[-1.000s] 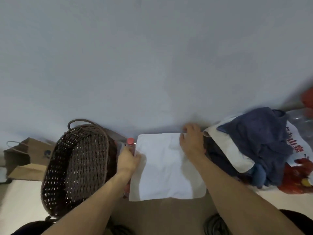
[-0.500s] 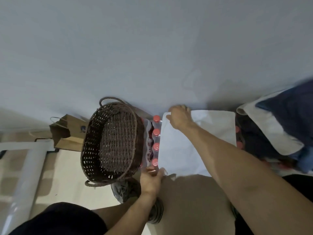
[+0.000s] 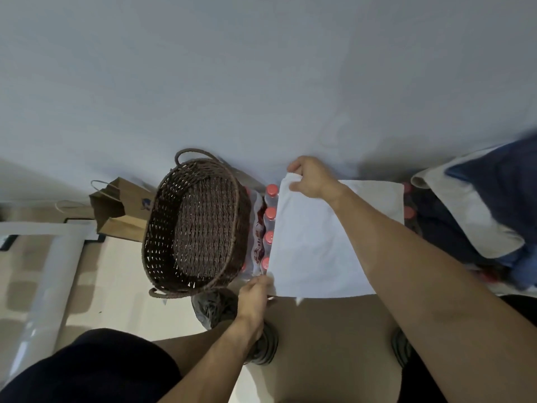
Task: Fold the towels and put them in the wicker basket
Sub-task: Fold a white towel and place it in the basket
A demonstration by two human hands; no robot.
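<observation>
White towel (image 3: 316, 245) is spread flat mid-frame, right of centre, folded edge on its left. Dark brown wicker basket (image 3: 197, 225), oval with loop handles, sits just left of it. More towels, navy and cream (image 3: 488, 216), heaped far right.

White towel (image 3: 316, 242), plain, at centre. Dark brown wicker basket (image 3: 197, 225) at 9 o'clock of it, open weave with pale gaps. Red caps on clear bottles (image 3: 270, 216) between the two, red-and-white printed wrap. Kraft-brown paper bag (image 3: 119, 210) at 9 o'clock of the basket, small blue mark. Navy and cream cloth pile (image 3: 482, 205) at 3 o'clock. Pale grey-blue wall (image 3: 261, 68) at 12 o'clock. Grey shoes (image 3: 215, 309) at 6 o'clock.
</observation>
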